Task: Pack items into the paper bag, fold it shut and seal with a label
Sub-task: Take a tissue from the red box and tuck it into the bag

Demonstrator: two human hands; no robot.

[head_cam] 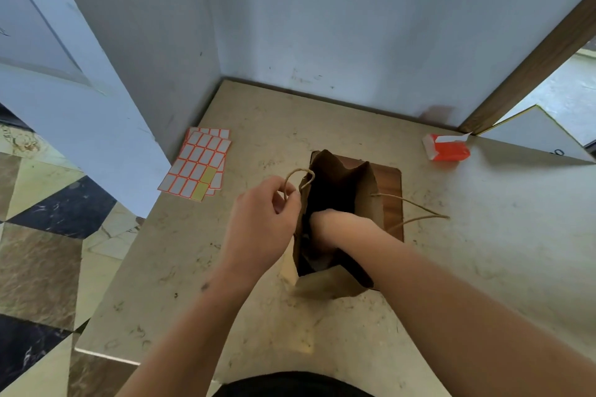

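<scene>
A brown paper bag [371, 190] stands open in the middle of the beige table. My left hand [261, 219] pinches the bag's left rim together with its twine handle [298, 174]. My right hand [325, 222] reaches down into the bag's mouth; its fingers are hidden inside, so what it holds cannot be seen. The other twine handle [419, 213] hangs out to the right. Sheets of orange-bordered white labels [196, 164] lie at the table's left edge. An orange and white packet [446, 147] lies at the far right.
A brown wooden board [392, 200] lies under the bag. The table [500, 235] sits in a corner, with walls behind and to the left. A white board [535, 135] leans at the right by a wooden door frame [532, 64]. Patterned floor shows on the left.
</scene>
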